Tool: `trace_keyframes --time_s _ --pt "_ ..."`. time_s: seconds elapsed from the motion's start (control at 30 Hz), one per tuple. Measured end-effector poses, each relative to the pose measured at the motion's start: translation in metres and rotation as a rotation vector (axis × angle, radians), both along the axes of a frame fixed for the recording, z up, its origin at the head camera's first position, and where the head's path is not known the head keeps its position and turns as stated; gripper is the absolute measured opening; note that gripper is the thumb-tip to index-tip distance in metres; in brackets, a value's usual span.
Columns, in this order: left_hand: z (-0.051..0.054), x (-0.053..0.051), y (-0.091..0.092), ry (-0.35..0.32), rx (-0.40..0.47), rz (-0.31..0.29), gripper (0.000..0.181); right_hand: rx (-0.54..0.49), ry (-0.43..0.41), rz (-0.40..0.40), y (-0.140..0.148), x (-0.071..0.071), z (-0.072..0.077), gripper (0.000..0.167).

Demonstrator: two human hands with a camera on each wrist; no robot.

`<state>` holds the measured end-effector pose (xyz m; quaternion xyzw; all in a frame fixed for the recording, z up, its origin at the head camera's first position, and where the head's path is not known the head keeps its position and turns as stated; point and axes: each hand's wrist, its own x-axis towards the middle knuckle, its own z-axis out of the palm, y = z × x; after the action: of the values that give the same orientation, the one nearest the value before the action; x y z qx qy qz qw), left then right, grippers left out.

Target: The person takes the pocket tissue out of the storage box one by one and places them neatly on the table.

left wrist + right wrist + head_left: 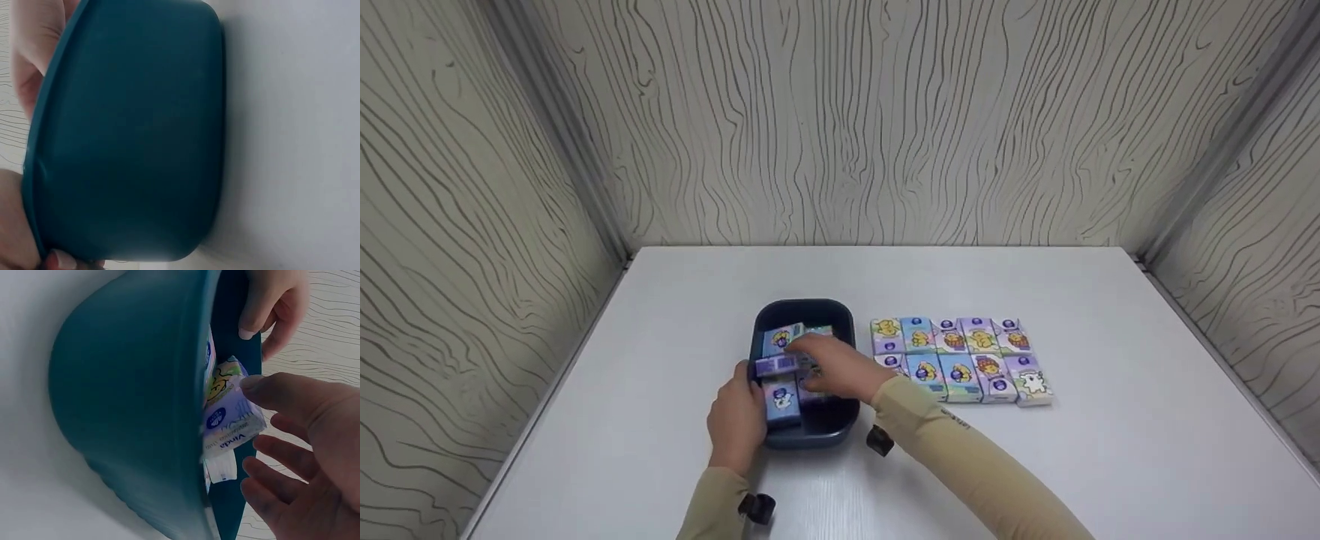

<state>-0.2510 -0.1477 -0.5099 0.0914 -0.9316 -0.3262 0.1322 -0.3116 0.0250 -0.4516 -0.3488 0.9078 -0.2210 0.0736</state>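
A dark teal tub [810,442] with several small tissue packs inside stands left of centre. The left hand [737,420] grips its left wall, thumb at the rim; in the left wrist view, the left hand [17,225] holds the rim beside the tub's wall [135,129]. Reaching over the right rim, the right hand [844,367] is inside the tub among the packs. In the right wrist view, the right hand [315,444] has its thumb on a tilted purple tissue pack [233,413] and fingertips at its far edge. Part of that contact is hidden.
Two rows of tissue packs [960,377] lie side by side on the white table [1110,465], right of the tub. Wood-grain patterned panels [840,127] rise behind the table and at both sides.
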Motion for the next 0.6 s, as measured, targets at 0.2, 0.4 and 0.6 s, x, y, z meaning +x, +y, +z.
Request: trace_keyframes --time_s 0.2,0.4,0.6 --pt "-0.001 0.0 0.001 -0.004 0.004 -0.002 0.038 0.041 0.114 0.007 -0.009 0.0 -0.01 0.047" --pt "-0.001 0.0 0.002 -0.016 0.009 0.002 0.038 0.052 0.227 -0.005 -0.01 -0.005 -0.016 0.039" --pt "0.001 0.0 0.001 0.015 -0.016 -0.006 0.035 -0.06 0.246 -0.025 -0.006 -0.008 -0.016 0.03"
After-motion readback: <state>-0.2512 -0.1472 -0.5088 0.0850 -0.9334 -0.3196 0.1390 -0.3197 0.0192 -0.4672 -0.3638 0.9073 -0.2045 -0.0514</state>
